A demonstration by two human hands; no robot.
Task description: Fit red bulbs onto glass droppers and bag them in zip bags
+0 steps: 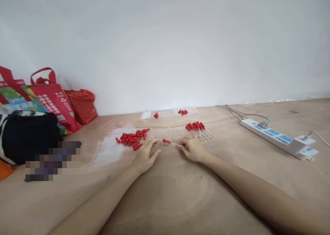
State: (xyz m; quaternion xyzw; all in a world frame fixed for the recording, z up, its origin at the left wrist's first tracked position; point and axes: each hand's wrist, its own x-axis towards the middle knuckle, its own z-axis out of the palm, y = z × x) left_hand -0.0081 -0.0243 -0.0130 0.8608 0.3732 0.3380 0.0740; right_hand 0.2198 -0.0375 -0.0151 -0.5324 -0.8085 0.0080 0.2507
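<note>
My right hand (192, 149) pinches the bare end of a thin pale stick, which carries a red tip (166, 141) pointing left. My left hand (147, 156) is just left of that tip, its thumb and fingers apart and nothing between them. Beyond both hands lies a row of bare pale sticks (167, 133) side by side. A pile of loose red tips (131, 138) rests on clear plastic bags (107, 150) to the left. Several red-tipped sticks (197, 126) are fanned out behind my right hand.
Near the wall, another plastic bag (167, 114) bears small red pieces (183, 112). A white power strip (277, 137) with cables is on the right. Red shopping bags (55, 101), a red plastic bag (81, 106) and a black bag (29, 137) stand at the left.
</note>
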